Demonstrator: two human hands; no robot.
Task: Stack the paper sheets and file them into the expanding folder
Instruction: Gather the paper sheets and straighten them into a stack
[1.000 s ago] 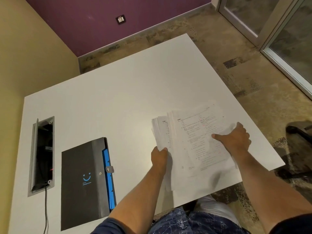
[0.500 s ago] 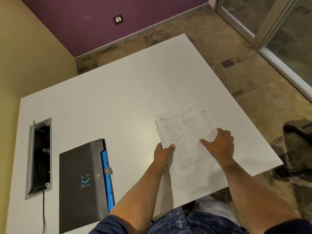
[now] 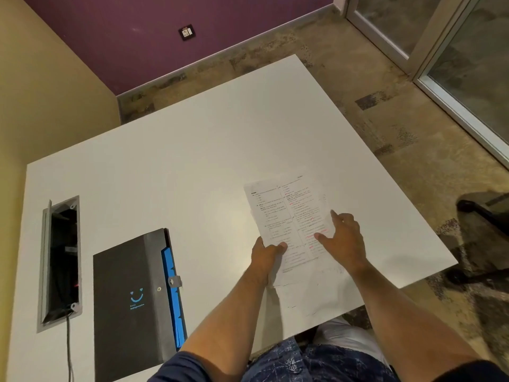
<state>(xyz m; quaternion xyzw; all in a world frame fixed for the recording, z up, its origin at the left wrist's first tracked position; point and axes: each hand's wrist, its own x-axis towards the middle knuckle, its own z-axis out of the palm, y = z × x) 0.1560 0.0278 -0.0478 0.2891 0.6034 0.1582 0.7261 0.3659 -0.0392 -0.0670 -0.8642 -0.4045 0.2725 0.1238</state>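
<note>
Both forearms reach forward from 6 o'clock. The left hand (image 3: pixel 265 253) pinches the left edge of the paper sheets (image 3: pixel 289 216), thumb on top. The right hand (image 3: pixel 343 238) rests flat on the sheets' right side, fingers spread and gripping nothing. The sheets lie on the white surface (image 3: pixel 192 161) at 4 o'clock. The black folder (image 3: pixel 129 299) lies shut at 8 o'clock, blue dividers (image 3: pixel 172 293) showing along its right edge; contents cannot be seen.

Expanding folder (image 3: pixel 132 299) lies left of paper sheets (image 3: pixel 289 216) on table (image 3: pixel 192 161).
</note>
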